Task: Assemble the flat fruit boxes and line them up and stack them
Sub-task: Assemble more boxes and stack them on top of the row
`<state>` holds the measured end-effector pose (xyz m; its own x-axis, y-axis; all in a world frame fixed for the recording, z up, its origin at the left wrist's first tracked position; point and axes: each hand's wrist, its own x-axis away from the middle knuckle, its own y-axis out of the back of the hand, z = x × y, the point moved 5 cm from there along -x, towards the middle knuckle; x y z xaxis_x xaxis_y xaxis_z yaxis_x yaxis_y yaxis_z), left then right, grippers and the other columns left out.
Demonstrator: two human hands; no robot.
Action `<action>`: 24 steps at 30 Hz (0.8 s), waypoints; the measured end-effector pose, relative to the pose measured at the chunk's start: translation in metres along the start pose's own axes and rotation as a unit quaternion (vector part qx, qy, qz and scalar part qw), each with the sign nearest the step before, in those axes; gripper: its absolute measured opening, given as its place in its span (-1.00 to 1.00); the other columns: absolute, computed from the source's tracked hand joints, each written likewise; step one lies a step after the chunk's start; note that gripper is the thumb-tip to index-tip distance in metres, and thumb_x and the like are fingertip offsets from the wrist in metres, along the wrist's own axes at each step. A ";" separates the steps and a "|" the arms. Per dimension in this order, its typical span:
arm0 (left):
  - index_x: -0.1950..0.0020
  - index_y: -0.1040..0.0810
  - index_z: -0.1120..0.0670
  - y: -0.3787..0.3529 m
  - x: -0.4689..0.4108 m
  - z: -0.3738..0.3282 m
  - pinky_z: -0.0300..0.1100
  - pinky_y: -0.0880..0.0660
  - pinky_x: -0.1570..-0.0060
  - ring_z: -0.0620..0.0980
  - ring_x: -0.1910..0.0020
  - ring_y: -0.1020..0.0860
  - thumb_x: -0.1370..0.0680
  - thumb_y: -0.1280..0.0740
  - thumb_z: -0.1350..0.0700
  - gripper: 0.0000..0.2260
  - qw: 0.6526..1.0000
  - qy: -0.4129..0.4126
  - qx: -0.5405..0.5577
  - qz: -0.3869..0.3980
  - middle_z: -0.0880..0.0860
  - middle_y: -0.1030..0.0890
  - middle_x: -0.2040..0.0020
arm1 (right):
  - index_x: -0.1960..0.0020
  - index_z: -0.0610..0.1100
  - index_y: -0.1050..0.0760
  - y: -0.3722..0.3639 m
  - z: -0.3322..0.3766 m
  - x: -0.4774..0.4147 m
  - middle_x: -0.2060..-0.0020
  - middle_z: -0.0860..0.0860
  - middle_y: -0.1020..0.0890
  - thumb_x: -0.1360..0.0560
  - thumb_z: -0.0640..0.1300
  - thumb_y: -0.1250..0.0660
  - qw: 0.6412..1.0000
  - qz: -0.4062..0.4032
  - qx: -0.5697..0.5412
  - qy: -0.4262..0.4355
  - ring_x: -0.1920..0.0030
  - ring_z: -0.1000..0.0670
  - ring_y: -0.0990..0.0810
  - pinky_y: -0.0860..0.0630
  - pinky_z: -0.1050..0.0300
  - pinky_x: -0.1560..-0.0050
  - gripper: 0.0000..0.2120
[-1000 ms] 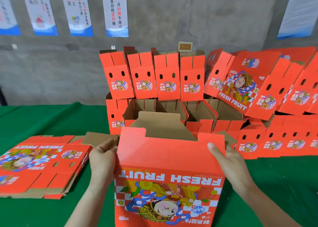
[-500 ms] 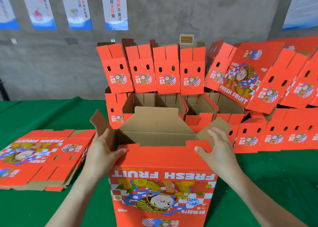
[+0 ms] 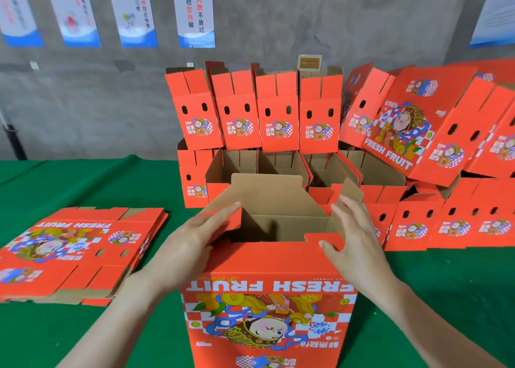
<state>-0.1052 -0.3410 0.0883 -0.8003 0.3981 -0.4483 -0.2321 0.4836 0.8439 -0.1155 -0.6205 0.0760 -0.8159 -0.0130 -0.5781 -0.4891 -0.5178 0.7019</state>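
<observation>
A pile of flat boxes lies on the green table, at 9 o'clock from the box being made. On the grey wall at 11 o'clock hang white and blue posters.

The left hand has flat, straight fingers. It pushes the left flap in over the open top. The open box stands right in front of the person, at 6 o'clock in the view, with its picture upside down. Its back flap sticks up. The right hand is spread flat on the right flap, and its thumb touches the front flap. The two hands are apart, one on each side of the box.

At 12 o'clock, close behind, stand made boxes in two rows, one on top of the other. They block the way straight back. At 2 o'clock more flat sheets lean in a heap.

Half a second ago both side flaps stuck out to the sides. Now the left one is tipped inward and the right one stands up straighter. Both hands have moved in closer.
</observation>
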 end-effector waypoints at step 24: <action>-0.52 -0.23 0.02 -0.027 -0.057 0.039 0.06 -0.21 -0.42 0.07 -0.45 -0.19 -0.46 -0.46 0.10 -0.31 0.994 0.072 0.053 0.057 -0.02 -0.09 -0.49 | -0.08 -0.01 -0.63 -0.001 0.008 0.004 0.01 0.23 -0.53 -0.50 -0.10 -0.38 0.988 0.126 -0.051 0.079 -0.08 0.25 -0.48 -0.29 0.46 -0.14 -0.83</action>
<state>-0.0321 -0.3458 0.0797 -0.8904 0.3442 -0.2977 -0.0806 0.5245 0.8476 -0.1202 -0.6133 0.0760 -0.8455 -0.2822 -0.4533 -0.2358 -0.5644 0.7911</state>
